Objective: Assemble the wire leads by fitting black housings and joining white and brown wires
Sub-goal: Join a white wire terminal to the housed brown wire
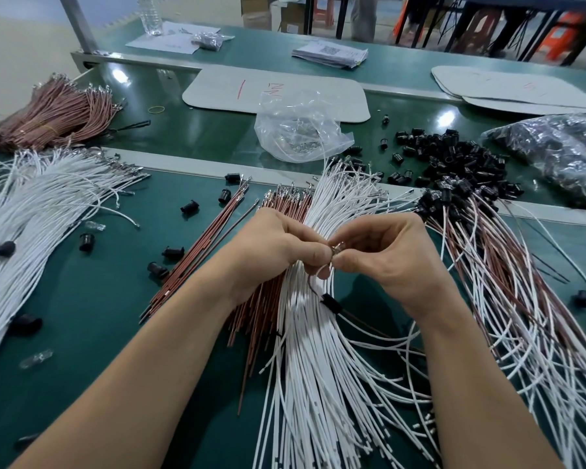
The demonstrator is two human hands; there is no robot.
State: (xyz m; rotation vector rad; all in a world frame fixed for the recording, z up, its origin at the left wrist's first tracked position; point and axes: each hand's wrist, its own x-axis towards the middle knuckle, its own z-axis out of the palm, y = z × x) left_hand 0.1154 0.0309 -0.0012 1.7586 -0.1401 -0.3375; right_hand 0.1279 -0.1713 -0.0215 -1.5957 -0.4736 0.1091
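Observation:
My left hand (278, 245) and my right hand (386, 252) meet fingertip to fingertip over a fan of white wires (318, 350). Between the fingertips sits a small shiny piece (338, 248) that both hands pinch. A brown and a white lead hang down from it through a black housing (330, 303) just below my hands. Loose brown wires (217, 252) lie under my left wrist. To the right lies a spread of leads with housings fitted (508, 299). Loose black housings (454, 164) are heaped behind.
More white wires (38, 211) fan out at the left, with a brown bundle (55, 113) behind them. Single black housings (156, 269) dot the green mat. A clear plastic bag (298, 130), white boards (278, 93) and papers (330, 54) sit farther back.

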